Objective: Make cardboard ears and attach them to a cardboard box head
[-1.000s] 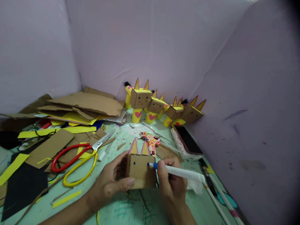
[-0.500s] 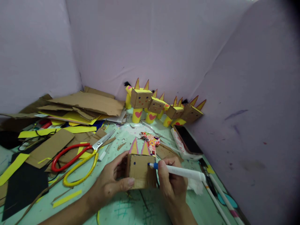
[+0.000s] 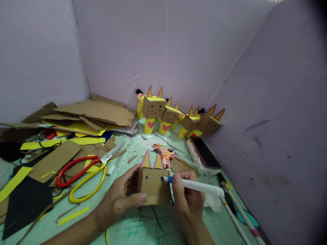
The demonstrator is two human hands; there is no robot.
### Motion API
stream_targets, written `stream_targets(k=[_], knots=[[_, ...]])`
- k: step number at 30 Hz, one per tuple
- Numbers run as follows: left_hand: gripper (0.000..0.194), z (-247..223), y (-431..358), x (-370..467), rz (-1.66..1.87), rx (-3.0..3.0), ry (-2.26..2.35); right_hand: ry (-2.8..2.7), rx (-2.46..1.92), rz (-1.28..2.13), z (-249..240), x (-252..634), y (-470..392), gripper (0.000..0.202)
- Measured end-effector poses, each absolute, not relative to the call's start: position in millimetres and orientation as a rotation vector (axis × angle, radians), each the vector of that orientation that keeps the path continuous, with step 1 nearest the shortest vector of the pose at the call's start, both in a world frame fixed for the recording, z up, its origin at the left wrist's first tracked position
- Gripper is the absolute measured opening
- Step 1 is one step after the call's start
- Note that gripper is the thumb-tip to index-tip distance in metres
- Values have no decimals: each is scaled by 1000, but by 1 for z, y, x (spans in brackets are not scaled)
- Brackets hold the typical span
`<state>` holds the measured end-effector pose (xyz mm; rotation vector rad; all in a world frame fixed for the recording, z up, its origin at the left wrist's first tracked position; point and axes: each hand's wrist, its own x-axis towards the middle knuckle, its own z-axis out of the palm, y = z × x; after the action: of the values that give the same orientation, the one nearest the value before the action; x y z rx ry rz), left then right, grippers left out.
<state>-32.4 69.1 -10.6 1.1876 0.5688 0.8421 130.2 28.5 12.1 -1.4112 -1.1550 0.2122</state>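
Note:
A small cardboard box (image 3: 154,190) with two yellow, pink-edged pointed ears is held upright near the bottom middle. My left hand (image 3: 124,197) grips its left side, thumb on the front face. One blue dot shows on the left of that face. My right hand (image 3: 189,195) is closed round a white marker (image 3: 204,187) with a blue collar, its blue tip at the right part of the face. Just behind the box lies a floral-patterned piece (image 3: 166,153).
Several cardboard animal figures (image 3: 154,107) with yellow legs stand at the back. Red-and-yellow scissors (image 3: 104,163) and cardboard scraps (image 3: 94,110) cover the left. A phone (image 3: 205,152) and white sticks (image 3: 236,217) lie on the right.

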Motion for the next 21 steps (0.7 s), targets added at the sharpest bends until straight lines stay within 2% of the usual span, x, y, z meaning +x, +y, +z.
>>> stream_targets(k=[10,21], knots=[[70,-12,71,-32,849,1181,588,-1171,-1321,189,3,138,29,22],[73,-14,70,-33,848,1191,589,-1341,-1252,-24,7,142,29,17]])
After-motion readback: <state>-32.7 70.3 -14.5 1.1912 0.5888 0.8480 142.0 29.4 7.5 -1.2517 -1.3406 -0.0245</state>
